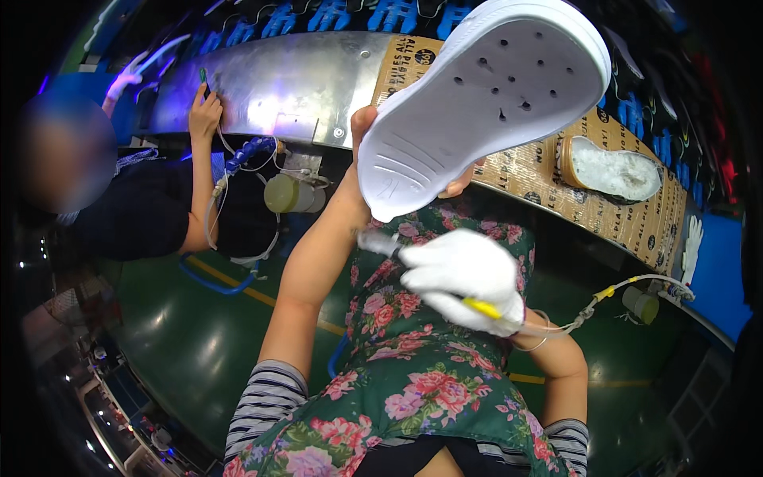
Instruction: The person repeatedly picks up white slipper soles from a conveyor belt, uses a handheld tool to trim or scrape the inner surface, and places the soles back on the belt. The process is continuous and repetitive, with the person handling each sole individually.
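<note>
Cardboard-lined worktop [636, 219] ahead with a fleecy insole [610, 168] on it; my left hand [367, 131] grips a white shoe sole [485, 95], gloved right hand [465, 278] clenched around a glue brush [380, 242].

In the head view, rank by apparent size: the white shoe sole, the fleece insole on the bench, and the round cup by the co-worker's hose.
1. white shoe sole, though it is held nearest the camera
2. fleece insole
3. round cup

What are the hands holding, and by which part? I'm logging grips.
Left hand grips the white shoe sole at its narrower lower end. Gloved right hand holds a brush-like tool by its handle.
</note>
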Demonstrator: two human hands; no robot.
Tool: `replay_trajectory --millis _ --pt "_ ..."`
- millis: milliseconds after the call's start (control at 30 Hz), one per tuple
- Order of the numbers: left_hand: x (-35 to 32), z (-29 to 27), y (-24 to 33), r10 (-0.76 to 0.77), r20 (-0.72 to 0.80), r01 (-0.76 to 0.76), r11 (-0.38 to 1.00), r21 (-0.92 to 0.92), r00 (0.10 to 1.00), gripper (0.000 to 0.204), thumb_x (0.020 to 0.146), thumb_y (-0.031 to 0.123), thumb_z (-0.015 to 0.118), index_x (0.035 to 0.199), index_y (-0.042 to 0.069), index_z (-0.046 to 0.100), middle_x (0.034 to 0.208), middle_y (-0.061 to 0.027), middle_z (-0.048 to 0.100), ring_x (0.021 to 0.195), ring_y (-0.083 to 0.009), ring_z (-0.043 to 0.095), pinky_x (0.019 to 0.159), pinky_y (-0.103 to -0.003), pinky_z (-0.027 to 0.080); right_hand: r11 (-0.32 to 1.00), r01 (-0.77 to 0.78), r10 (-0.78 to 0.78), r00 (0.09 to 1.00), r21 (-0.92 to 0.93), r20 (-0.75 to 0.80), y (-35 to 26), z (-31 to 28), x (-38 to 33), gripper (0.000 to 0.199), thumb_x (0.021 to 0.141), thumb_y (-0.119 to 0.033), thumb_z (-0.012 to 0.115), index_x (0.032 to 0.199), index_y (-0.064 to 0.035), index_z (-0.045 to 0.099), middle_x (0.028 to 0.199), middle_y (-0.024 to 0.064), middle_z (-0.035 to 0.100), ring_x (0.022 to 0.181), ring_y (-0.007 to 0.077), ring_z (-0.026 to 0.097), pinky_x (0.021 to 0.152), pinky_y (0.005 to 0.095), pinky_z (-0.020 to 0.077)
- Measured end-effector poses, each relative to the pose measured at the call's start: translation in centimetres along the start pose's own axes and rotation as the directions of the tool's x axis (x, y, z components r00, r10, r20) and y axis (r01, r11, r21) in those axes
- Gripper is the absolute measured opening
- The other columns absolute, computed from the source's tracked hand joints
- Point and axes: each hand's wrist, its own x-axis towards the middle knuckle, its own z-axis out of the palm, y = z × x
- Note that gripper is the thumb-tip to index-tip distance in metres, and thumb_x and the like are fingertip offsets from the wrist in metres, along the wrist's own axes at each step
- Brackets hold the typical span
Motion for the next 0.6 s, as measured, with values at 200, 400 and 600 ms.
replay_trajectory --millis 200,400,600 --pt "0.1 0.0 -0.1 -0.01 0.013 0.009 0.997 0.071 1.0 0.134 0.065 0.101 0.057 0.144 -0.007 0.046 0.115 -0.0242 0.059 0.073 -0.025 0.059 0.057 -0.035 0.043 0.992 0.013 -0.014 1.0 -0.128 -0.004 -0.2 0.3 0.4 0.031 0.076 0.0 0.083 0.105 -0.0099 0.078 0.108 0.0127 0.077 0.092 0.032 0.074 0.078 0.04 0.0585" --pt "-0.4 -1.2 0.0 -0.015 -0.024 0.015 1.0 0.005 1.0 0.12 0.073 0.084 0.069 0.147 -0.006 0.043 0.122 -0.0271 0.058 0.085 -0.0332 0.063 0.062 -0.04 0.049 0.982 -0.187 0.182 0.978 -0.037 -0.098 0.4 -1.1 1.4 0.019 0.081 0.0 0.082 0.099 -0.005 0.078 0.107 0.0139 0.078 0.09 0.0254 0.074 0.08 0.0348 0.058" --pt "-3.2 -0.3 -2.8 0.049 -0.401 -0.04 0.999 0.03 0.915 0.098 0.091 0.071 0.054 0.157 0.0 0.038 0.136 -0.0299 0.061 0.112 -0.0432 0.069 0.091 -0.054 0.06 0.969 -0.242 0.225 0.946 -0.045 -0.231 0.6 -4.4 1.6 0.016 0.083 -0.003 0.083 0.098 -0.0075 0.08 0.1 0.0099 0.079 0.09 0.0229 0.076 0.083 0.0333 0.0594"
